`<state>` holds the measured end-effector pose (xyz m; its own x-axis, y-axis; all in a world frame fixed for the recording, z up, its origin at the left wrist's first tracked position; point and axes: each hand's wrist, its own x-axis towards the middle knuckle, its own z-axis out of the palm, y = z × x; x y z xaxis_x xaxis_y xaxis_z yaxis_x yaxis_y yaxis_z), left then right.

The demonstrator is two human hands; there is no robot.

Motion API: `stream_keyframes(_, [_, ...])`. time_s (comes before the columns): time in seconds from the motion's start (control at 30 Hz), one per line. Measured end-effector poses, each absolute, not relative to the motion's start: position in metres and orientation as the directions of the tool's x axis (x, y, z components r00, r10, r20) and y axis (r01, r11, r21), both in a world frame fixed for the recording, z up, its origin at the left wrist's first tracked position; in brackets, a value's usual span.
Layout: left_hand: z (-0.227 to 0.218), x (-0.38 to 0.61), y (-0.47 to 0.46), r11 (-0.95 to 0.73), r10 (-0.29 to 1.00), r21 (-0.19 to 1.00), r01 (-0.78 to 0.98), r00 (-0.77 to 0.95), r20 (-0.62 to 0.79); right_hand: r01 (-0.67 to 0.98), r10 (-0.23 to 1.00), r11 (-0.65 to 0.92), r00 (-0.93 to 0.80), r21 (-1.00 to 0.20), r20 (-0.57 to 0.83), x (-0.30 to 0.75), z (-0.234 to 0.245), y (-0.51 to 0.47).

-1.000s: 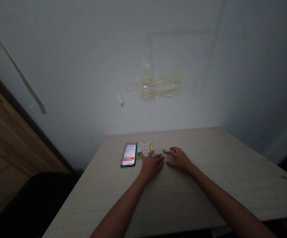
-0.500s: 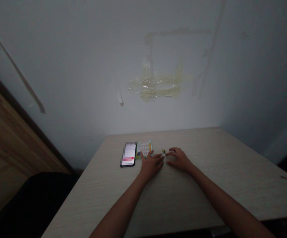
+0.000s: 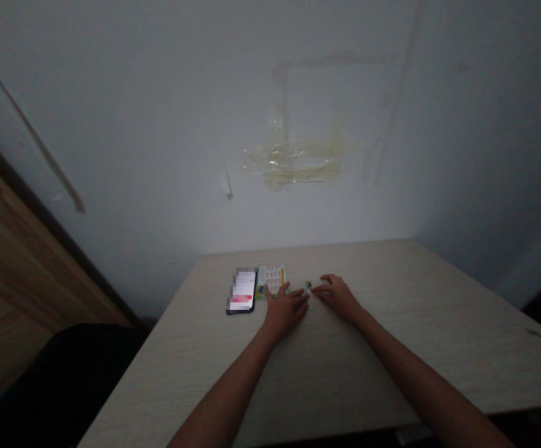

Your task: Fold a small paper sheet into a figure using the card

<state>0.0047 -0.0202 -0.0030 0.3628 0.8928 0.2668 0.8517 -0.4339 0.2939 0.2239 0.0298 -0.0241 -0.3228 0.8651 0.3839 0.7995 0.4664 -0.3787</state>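
The right hand [image 3: 339, 297] has just changed: its thumb and pointing finger were apart half a second ago, and now they are close together by the small paper strip [image 3: 308, 284]. I cannot tell if they have hold of it. The left hand [image 3: 285, 311] stays flat with its fingers spread, gripping nothing, its fingertips at the strip's other side. The strip is on the table [image 3: 391, 348] between the hands, right of the bright card [image 3: 272, 277] and the phone [image 3: 242, 291]. So the work seems to need tiny finger moves now
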Motion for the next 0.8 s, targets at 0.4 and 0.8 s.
stream_keyframes(0.4, [-0.001,0.005,-0.022,-0.437,0.893,0.288,0.852,0.37,0.257,0.872,0.9,0.377,-0.264,-0.312,0.348,0.212,-0.012,0.028])
stream_keyframes(0.8, [0.002,0.003,-0.024,-0.458,0.883,0.3,0.837,0.39,0.26,0.853,0.885,0.426,-0.324,-0.3,0.334,0.217,-0.017,0.027])
